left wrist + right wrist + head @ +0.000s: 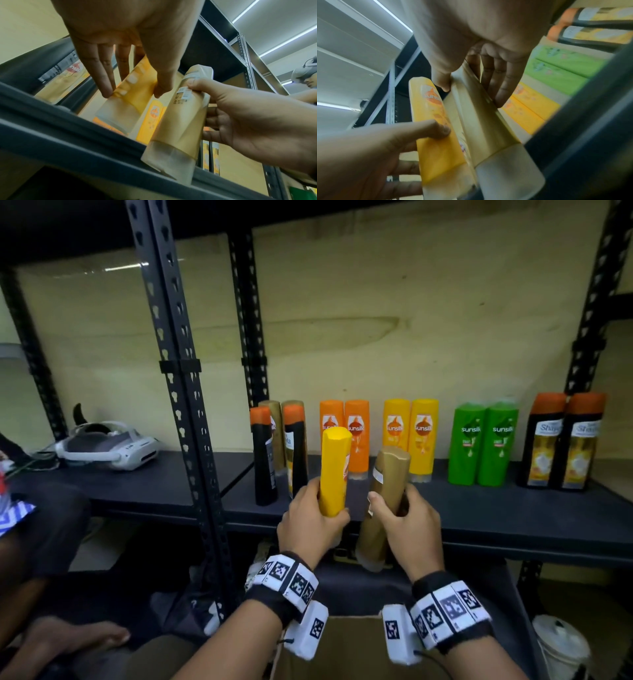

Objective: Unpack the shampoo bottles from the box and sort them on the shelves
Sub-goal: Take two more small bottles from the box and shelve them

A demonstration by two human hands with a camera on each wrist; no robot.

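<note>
My left hand (310,520) grips a yellow shampoo bottle (334,470) upright, just in front of the shelf (513,522). My right hand (407,518) grips a gold shampoo bottle (387,484) beside it, tilted slightly, its base below the shelf edge. In the left wrist view the fingers (106,75) and thumb clasp the yellow bottle (137,88), with the gold bottle (181,115) to its right. The right wrist view shows the gold bottle (481,121) under the fingers (503,81), the yellow bottle (436,135) alongside. A cardboard box (346,648) sits below my wrists.
On the shelf stand paired bottles: black with orange caps (263,460), orange (356,436), yellow (423,436), green (484,443), and black-orange (561,440) at the right. A white headset (106,446) lies on the left shelf. A black upright post (185,405) divides the bays. A white bucket (561,645) stands bottom right.
</note>
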